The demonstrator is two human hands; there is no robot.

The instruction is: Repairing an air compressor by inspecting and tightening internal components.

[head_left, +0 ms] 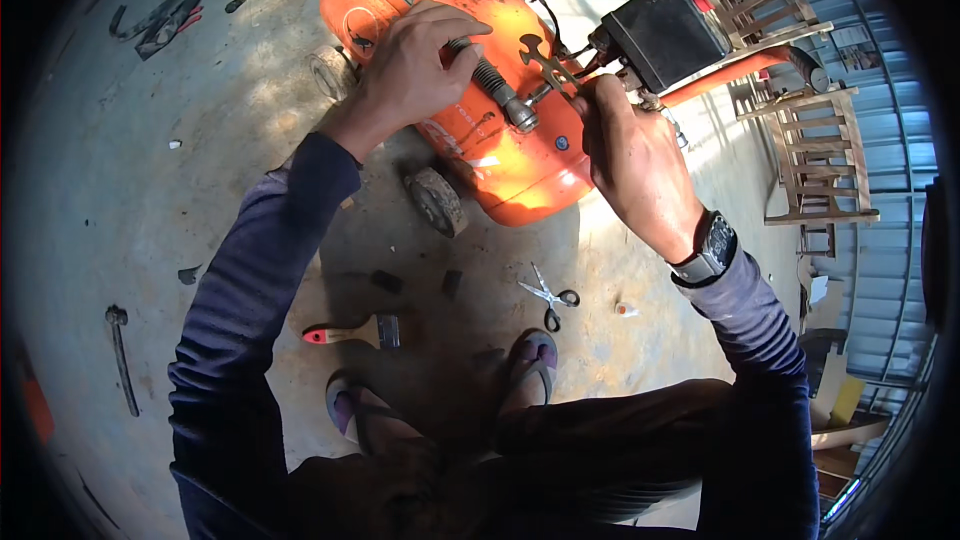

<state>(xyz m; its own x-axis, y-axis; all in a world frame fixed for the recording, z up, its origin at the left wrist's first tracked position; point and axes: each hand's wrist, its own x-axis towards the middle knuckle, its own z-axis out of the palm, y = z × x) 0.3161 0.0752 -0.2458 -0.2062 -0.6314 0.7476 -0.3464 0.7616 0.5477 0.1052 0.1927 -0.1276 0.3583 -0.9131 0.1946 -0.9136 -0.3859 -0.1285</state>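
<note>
An orange air compressor tank (520,180) stands on the floor in front of me. Over its top my left hand (415,65) has its fingers closed around a dark ribbed metal pipe (488,78), which ends in a nut (521,117). Between the thumb and fingers of my right hand (640,160) is a flat, brass-coloured wrench (545,60) with notched ends. The wrench points up and left, a little right of the pipe. Right behind it sits a black switch box (668,32) with a red knob. My right fingertips are partly hidden.
A brush (352,333), scissors (549,296) and a small bottle (627,310) lie on the concrete near my feet. A hammer-like tool (122,360) rests far left, a black bag (175,15) beyond. Wooden chairs (815,155) line the blue metal wall (890,280) on the right.
</note>
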